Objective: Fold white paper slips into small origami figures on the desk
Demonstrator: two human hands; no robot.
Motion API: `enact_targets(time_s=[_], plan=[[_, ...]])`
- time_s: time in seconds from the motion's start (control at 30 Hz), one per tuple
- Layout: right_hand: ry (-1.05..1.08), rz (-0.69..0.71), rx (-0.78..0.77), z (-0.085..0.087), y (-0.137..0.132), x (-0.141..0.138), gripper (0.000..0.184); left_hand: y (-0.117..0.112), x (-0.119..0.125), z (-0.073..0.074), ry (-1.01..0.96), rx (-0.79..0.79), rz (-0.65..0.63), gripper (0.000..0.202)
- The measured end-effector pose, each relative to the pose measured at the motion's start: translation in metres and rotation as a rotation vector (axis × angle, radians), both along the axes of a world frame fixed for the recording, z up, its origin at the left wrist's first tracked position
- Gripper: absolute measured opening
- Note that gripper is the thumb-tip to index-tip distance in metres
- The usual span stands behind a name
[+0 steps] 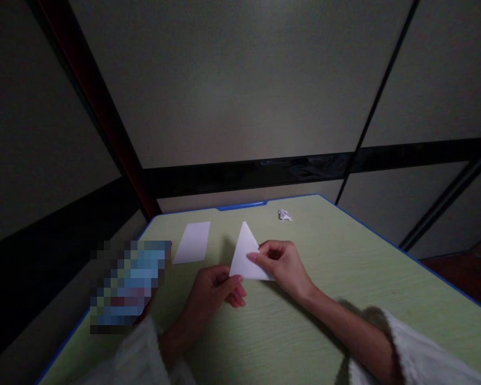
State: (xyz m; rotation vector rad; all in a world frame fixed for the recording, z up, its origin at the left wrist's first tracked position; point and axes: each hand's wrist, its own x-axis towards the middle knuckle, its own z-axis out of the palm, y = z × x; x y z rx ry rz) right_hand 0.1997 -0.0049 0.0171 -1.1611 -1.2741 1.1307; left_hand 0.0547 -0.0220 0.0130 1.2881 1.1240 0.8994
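Observation:
Between my two hands, a white sheet of paper folded into a triangle (245,258) is held up over the table, its point facing away from me. My left hand (216,289) pinches the lower left corner between thumb and fingers. On the right edge, my right hand (280,264) grips the paper with its thumb on top and the fingers behind, partly hidden. A flat white sheet of paper (193,242) lies to the left, beyond my left hand. Farther back on the right sits a small folded paper figure (284,215).
The pale green table (344,251) has a blue rim and a blue strip (242,205) at its far edge. A blurred-out blue object (132,283) lies at the left. Behind the table stand light panels (240,80) with a dark band.

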Motion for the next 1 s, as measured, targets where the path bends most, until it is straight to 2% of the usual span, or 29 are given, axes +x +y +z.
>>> enact_targets(time_s=[0.37,0.6,0.77,0.9,1.0], plan=[[0.025,0.028,0.0,0.0011,-0.0014,-0.0001,0.026,0.0001,-0.0009,-0.0021,-0.04,0.008,-0.03,0.024],[0.007,0.027,0.003,-0.0029,0.001,-0.0004,0.026,-0.0015,-0.0007,-0.0032,-0.091,-0.057,-0.031,0.023],[-0.05,0.078,0.026,-0.0047,0.0003,-0.0002,0.026,-0.0002,0.0007,-0.0044,-0.07,-0.115,-0.048,0.022],[-0.099,0.149,0.038,-0.0044,-0.0029,-0.0042,0.027,-0.0005,0.001,-0.0051,-0.027,-0.081,-0.05,0.028],[-0.039,0.173,0.006,-0.0034,-0.0035,-0.0066,0.027,-0.0006,0.0004,-0.0048,0.005,-0.046,-0.012,0.029]])
